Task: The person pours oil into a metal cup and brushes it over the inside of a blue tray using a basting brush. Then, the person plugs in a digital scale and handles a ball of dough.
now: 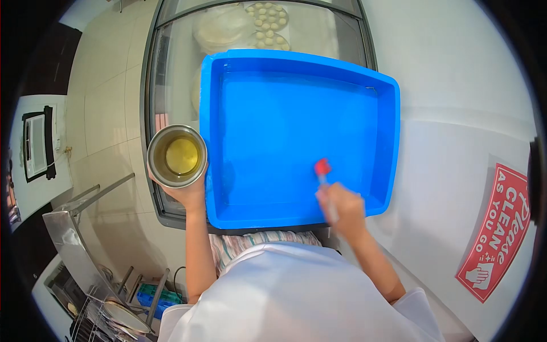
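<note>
My left hand is wrapped round a metal cup at the left side of a blue plastic tub. Yellow oil-like liquid lies in the bottom of the cup. Over the front right part of the tub, my right hand grips the pale handle of a basting brush. The red head of the basting brush points away from me, above or against the tub floor; which of the two I cannot tell. A wet-looking sheen shows on parts of the tub's inside.
Under the tub is a glass-topped chest, with round dough-like pieces visible through the glass at the back. A white wall with a red sign stands on the right. At lower left is a metal rack.
</note>
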{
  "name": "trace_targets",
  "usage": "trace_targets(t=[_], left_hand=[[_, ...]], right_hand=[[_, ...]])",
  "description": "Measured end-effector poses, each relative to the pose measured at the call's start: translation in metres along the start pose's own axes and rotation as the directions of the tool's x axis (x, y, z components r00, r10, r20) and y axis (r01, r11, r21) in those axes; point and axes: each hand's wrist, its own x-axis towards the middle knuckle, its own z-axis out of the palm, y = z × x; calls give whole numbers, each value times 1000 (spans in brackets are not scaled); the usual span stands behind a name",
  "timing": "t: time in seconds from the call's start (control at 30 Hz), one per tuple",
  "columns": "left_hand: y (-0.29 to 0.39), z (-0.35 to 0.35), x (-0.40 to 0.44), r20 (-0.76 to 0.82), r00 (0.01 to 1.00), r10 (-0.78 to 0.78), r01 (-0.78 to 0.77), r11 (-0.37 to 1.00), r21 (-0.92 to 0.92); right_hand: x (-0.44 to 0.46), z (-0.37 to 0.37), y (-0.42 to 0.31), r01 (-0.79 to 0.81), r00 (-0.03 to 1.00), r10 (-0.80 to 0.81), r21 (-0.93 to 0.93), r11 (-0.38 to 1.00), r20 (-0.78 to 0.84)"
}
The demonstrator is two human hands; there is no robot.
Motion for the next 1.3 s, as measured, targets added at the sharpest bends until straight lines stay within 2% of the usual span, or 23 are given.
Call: trace_targets(t=[0.03,0.07,0.13,0.27,0.3,0.37,0.53,0.57,0.63,0.67,0.77,0.93,1.0,1.03,1.13,1.17,1.2,1.23,1.27,1.3], left_hand=[[-1,-1,1,-1,1000,4,-4,1000,2],[-2,-2,2,12,1000,26,-27,999,42],[-4,-5,0,36,997,66,-70,990,121],[-4,-13,3,113,981,158,-177,967,183],[-2,-14,3,115,981,159,-178,967,182],[3,-13,3,101,982,158,-169,979,118],[2,-7,-6,117,974,194,-197,980,14],[5,-6,-8,122,973,195,-198,980,10],[16,-1,-15,162,970,184,-162,977,-137],[19,0,-16,181,967,181,-142,968,-208],[26,3,-21,212,959,189,-141,964,-224],[16,9,-24,222,964,146,-73,949,-308],[24,8,-20,239,963,121,-48,955,-291],[30,8,-17,240,966,95,-26,961,-274],[35,10,-11,231,970,71,-6,963,-271],[36,11,-11,225,973,57,9,960,-280],[36,10,-12,217,975,39,25,958,-287],[33,9,-14,211,977,38,24,959,-281],[28,8,-17,212,976,41,18,964,-266],[23,9,-19,206,978,43,11,967,-253]], right_hand=[[-3,0,-8,1,1000,-1,3,1000,-3],[-7,-1,-16,-133,990,140,168,977,-31],[-12,-2,-23,-355,912,411,481,802,-12],[-5,6,7,-426,847,530,532,732,-51],[-11,-1,17,-427,845,532,532,731,-52],[-20,-17,38,-552,784,606,293,780,-134],[-11,-17,23,-558,712,684,463,689,-160],[-6,-6,18,-514,747,643,468,719,-166],[1,13,12,-417,815,551,481,771,-177],[-6,12,17,-416,815,552,485,769,-177],[-37,-13,51,-559,790,597,235,795,-142],[-26,-46,38,-525,821,531,87,846,-211],[-5,-32,12,-511,700,697,571,642,-158],[-10,-29,14,-511,694,701,574,640,-165],[-21,-6,30,-612,777,612,409,677,149],[-24,-18,40,-608,780,608,410,680,147],[-30,-37,56,-616,787,613,160,772,70],[-32,-46,64,-595,802,597,-102,798,-5],[-33,-43,60,-591,805,594,-97,801,-3],[-34,-40,56,-453,887,460,-128,882,31]])
